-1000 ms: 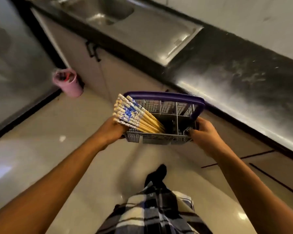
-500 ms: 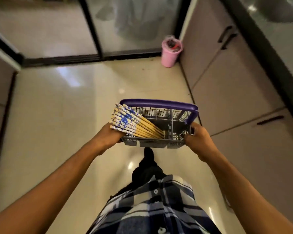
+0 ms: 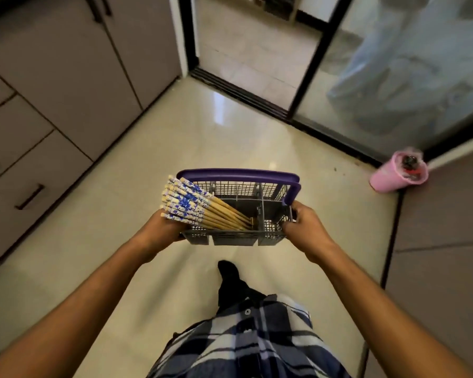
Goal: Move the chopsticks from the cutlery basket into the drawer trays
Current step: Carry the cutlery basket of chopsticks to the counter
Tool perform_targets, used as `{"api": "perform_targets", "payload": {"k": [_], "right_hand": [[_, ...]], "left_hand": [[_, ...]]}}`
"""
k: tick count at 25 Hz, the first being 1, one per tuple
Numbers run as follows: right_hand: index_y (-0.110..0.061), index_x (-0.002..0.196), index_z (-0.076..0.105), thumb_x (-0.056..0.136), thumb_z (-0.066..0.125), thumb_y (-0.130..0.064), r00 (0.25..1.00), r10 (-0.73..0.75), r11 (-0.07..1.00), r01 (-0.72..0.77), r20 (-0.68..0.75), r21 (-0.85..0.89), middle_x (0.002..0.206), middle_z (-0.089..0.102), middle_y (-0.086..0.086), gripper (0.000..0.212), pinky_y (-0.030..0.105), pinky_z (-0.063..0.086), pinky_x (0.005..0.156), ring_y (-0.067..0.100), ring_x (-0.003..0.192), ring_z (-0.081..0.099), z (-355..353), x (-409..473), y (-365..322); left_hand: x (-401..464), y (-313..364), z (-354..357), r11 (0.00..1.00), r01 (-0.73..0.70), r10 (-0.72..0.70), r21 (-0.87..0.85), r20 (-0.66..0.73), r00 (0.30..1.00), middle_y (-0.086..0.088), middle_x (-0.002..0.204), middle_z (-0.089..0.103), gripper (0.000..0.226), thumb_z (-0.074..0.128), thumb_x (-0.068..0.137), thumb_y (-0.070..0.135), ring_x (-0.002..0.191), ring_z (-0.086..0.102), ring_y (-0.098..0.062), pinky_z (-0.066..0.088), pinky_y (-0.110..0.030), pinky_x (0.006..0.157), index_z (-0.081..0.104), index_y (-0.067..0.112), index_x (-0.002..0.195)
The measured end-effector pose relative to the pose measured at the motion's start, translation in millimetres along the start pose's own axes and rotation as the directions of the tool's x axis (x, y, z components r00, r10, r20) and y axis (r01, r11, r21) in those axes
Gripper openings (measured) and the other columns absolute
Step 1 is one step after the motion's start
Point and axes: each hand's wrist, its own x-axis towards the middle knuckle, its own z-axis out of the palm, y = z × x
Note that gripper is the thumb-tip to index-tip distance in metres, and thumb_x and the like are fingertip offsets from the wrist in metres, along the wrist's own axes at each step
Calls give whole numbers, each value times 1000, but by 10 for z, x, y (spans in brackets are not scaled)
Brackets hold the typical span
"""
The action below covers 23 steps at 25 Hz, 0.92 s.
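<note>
**Basket of chopsticks carried in both hands above the kitchen floor**

The left hand grips the left end of the grey plastic mesh cutlery basket, its fingers curled under and around that end and mostly hidden beneath the load. The right hand grips the right end, thumb over the rim and fingers wrapped round the outer wall. The basket hangs between them, roughly level, held out in front of the body.

The bundle of wooden chopsticks with blue-and-white patterned tops lies in the basket's left compartment, tilted so that the plain tips point down into the basket and the patterned ends fan out over the left rim, just above the left hand's knuckles. The chopsticks are well apart from the right hand, with the basket's empty middle and right compartments between them. A purple curved plastic handle arches over the far side of the basket.

Below the arms shows a blue-and-white checked shirt and a dark-socked foot on the glossy cream tiled floor. Grey cabinet drawers with dark bar handles run along the left, all closed. A pink cylindrical bin stands on the floor at the right, near a black-framed glass sliding door.
</note>
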Motion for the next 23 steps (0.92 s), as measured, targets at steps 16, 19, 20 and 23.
{"api": "perform_targets", "payload": {"k": [16,19,20,23], "right_hand": [[-17,127,59,85,58,7,793,-234,863,435,563,-255,116,68,3,49,52,55,93,27,110,63,2619,1733,-2781],[-17,130,57,86,58,7,759,-239,857,458,605,-237,120,67,5,51,54,54,95,27,113,62,3301,1832,-3437],[-16,130,57,86,58,7,754,-242,858,461,611,-228,120,67,6,50,53,54,95,27,113,62,3478,1871,-3640],[-15,126,58,87,58,7,721,-258,847,489,643,-207,113,68,7,44,49,56,93,25,106,65,3973,2039,-4243]], "left_hand": [[13,-238,-2856,909,-96,-141,-407,-515,845,4,95,75,17,53,99,11,91,70,-16,58,-27,75,66,21,101],[-9,-201,-3691,924,-123,-112,-362,-564,818,-5,108,73,17,51,100,15,99,70,-20,57,-38,86,65,18,109],[2,-167,-3937,929,-128,-104,-348,-575,812,-8,109,72,17,50,101,14,99,70,-21,58,-38,85,64,15,110],[109,-41,-4663,928,-152,-112,-340,-644,757,-18,110,67,21,47,100,5,101,67,-32,57,-38,80,58,1,118]]}}
